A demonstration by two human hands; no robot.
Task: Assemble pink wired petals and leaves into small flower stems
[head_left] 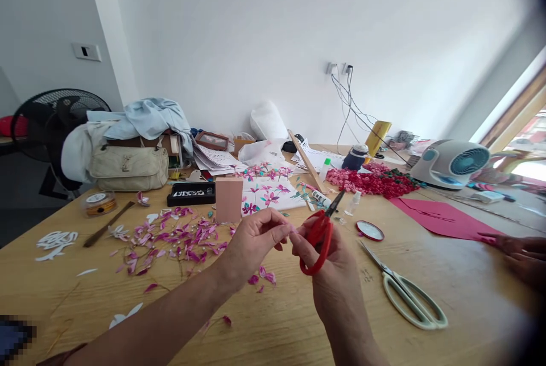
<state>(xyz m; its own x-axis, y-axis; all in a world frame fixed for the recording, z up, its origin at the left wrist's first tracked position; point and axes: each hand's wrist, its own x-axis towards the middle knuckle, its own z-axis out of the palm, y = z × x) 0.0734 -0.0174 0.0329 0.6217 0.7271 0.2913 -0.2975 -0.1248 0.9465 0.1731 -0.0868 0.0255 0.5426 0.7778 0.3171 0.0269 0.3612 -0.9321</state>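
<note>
Above the table, my left hand point(261, 235) has its thumb and forefinger pinched together on something too small to make out. My right hand point(335, 263) is wrapped around red-handled scissors point(315, 261), whose dark blades point up and away. The thumb tip of the right hand meets the left fingertips. Below and between the hands, a few magenta petals point(267, 276) lie on the wood. To the left spreads a pile of pink and purple fabric-like petals point(187, 238) with thin stems. Larger scissors with pale green handles point(413, 298) rest to the right of my right hand.
Behind my hands stand a pink block point(229, 200) and a black tray point(191, 194). A round red-rimmed lid point(370, 231) lies near red paper point(443, 219). Another person's hand point(522, 255) rests at the right edge. A white fan heater point(452, 162) stands behind it.
</note>
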